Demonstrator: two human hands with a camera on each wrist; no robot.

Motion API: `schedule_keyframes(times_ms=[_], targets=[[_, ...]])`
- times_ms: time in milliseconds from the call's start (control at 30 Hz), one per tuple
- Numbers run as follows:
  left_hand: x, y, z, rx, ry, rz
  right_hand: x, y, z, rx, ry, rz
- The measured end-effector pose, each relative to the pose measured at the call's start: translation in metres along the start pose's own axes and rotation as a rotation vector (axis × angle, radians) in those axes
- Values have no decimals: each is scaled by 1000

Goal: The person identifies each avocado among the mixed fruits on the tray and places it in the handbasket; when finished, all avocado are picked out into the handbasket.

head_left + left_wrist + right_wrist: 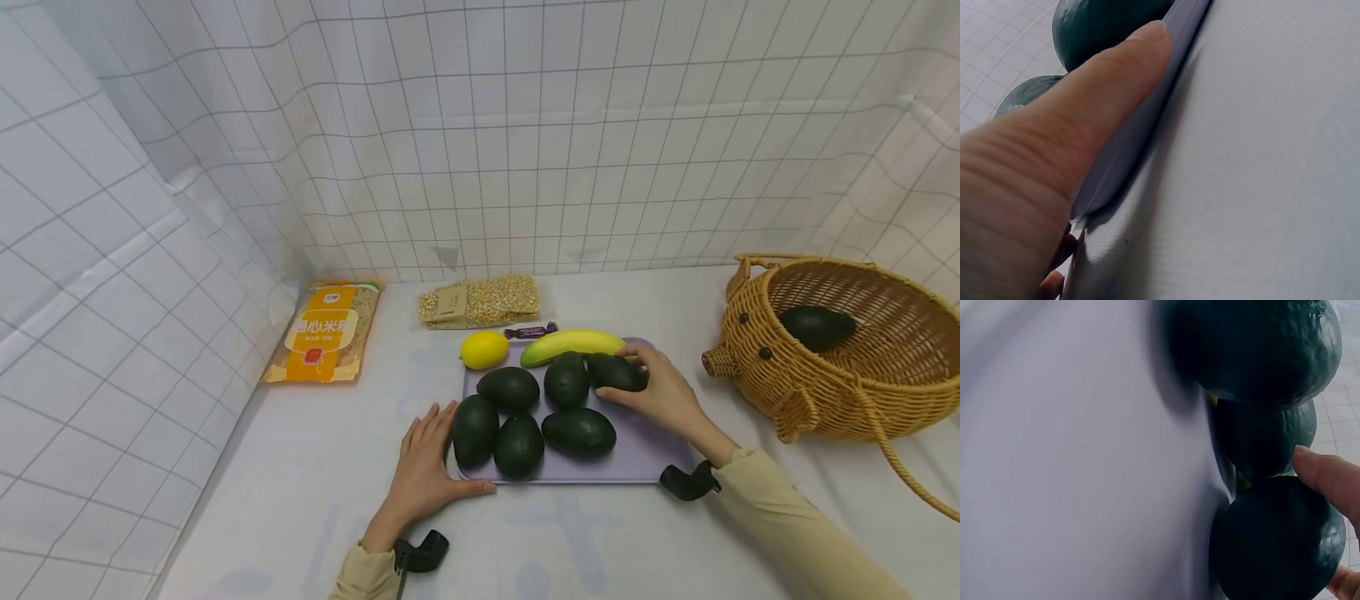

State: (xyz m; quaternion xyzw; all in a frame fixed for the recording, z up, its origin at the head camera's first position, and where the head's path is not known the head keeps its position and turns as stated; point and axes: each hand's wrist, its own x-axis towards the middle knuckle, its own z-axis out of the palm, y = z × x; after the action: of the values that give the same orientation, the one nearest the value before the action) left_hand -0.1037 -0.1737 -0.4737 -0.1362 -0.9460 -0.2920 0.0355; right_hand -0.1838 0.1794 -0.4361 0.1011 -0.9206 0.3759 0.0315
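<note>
A lilac tray point(652, 454) holds several dark green avocados point(579, 432). Toward its back right, my right hand point(663, 396) grips one avocado point(617, 372) between thumb and fingers; the right wrist view shows this avocado point(1279, 540) low on the right. My left hand point(427, 467) rests at the tray's front left corner, fingers along the left side and thumb on the front rim. Seen from the left wrist, that thumb point(1104, 81) lies straight against the tray edge point(1119, 162). A banana point(573, 343) and a lemon point(484, 349) lie at the tray's back edge.
On the right stands a wicker pig-shaped basket point(780, 379) with an avocado point(816, 327) inside. Behind the tray are a purple-wrapped candy point(531, 331) and a bag of yellow kernels point(495, 302). An orange food packet point(324, 333) lies at the back left.
</note>
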Motion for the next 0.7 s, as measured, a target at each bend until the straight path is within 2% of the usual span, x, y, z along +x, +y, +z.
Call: schedule_keyframes(times_ms=[367,700], targets=[[0,-1,1,3,4,5,-14,1,-7,-54,-60,87],[0,-1,1,1,-1,2,-24,-1,-11,-94,-83,73]])
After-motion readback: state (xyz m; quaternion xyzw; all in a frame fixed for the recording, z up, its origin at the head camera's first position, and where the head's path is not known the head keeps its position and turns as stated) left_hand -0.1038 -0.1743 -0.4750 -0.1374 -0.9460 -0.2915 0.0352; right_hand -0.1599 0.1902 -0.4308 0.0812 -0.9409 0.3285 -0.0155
